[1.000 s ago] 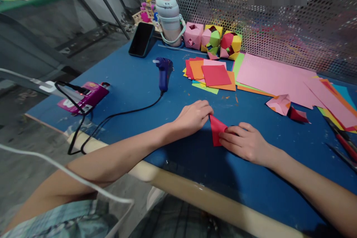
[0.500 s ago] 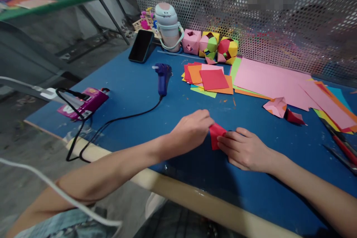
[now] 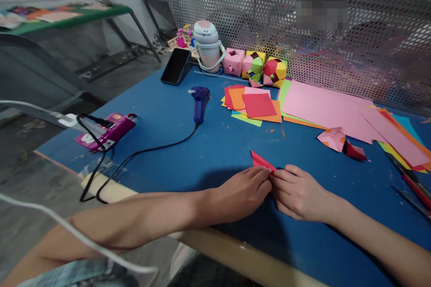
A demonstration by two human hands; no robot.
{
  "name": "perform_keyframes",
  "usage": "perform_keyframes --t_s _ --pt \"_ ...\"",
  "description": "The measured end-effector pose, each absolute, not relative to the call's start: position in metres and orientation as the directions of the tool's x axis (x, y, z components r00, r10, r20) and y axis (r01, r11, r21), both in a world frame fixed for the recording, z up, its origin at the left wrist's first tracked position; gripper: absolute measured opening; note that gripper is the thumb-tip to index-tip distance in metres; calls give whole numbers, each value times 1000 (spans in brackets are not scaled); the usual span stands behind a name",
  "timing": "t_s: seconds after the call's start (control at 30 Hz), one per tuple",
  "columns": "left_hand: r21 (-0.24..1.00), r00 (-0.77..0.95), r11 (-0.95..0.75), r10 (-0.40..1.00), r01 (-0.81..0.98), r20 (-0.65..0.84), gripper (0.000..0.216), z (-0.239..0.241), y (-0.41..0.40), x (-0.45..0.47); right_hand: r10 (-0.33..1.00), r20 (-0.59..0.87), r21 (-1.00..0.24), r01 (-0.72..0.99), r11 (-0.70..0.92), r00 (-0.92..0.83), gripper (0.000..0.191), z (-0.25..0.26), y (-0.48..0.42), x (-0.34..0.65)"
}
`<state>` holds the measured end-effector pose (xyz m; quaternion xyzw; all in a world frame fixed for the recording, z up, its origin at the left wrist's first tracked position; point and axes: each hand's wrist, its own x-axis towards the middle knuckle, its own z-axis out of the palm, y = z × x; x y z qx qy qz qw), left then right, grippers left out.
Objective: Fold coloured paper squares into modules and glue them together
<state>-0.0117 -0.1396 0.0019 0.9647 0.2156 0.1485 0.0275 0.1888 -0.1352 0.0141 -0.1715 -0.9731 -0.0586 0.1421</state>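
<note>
Between my hands, low over the blue table, is a red square of paper [image 3: 261, 161] folded over diagonally, its pointed corner sticking out to the upper left. My left hand [image 3: 247, 193] presses its fingertips on the near edge of the fold. From the other side my right hand [image 3: 299, 193] pinches the right end, fingers closed together. The lower part of the paper is hidden under the fingers. Just beyond lie a pile of coloured paper squares [image 3: 258, 105], a folded pink paper piece [image 3: 333, 138] and a small folded red piece [image 3: 356, 151].
A blue glue gun [image 3: 200, 104] lies left, its cord running to a purple power strip [image 3: 107, 132]. Behind stand a phone [image 3: 175, 66], a bottle [image 3: 207, 49] and paper balls [image 3: 254, 67] by a perforated metal screen [image 3: 256, 9]. Large pink sheets [image 3: 326, 107] and scissors [image 3: 415, 184] lie right.
My left hand has come down toward me, and the red paper has gone from a partly open flap to a diagonal fold. My right hand has stayed at its end.
</note>
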Motion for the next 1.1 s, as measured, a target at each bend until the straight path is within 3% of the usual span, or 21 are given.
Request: perform_keyframes --t_s 0.5,0.77,0.93,1.1 --pt "-208 841 -820 486 533 240 29 -3 -126 -15 311 315 49 342 938 -897 20 15 -135 188" --pt "-78 757 -759 625 647 192 21 6 -116 -20 316 274 58 343 937 -908 27 14 -135 190" --pt "-30 769 -802 560 596 309 22 6 -127 -19 309 267 62 337 940 -913 27 12 -135 190" --pt "87 806 -849 523 521 276 23 6 -133 -16 317 264 32 337 941 -911 24 16 -135 190"
